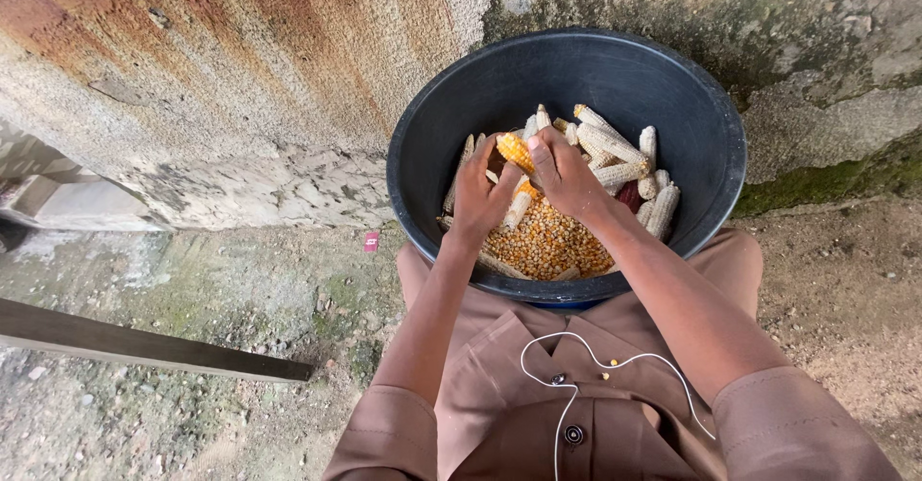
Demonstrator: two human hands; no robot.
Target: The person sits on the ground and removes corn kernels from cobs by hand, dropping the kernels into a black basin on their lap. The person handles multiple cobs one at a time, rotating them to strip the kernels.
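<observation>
Hands meet over the tub [715, 131]: left hand [475, 193] and right hand [567, 174] both clench one cob [515, 151] at 11 o'clock above the kernels [549, 241]. Thumbs should push rows off downward, I think, so grains fall inside.

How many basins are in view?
1: a black basin between the person's knees, holding corn cobs and loose kernels. Both hands grip one cob over it.
</observation>
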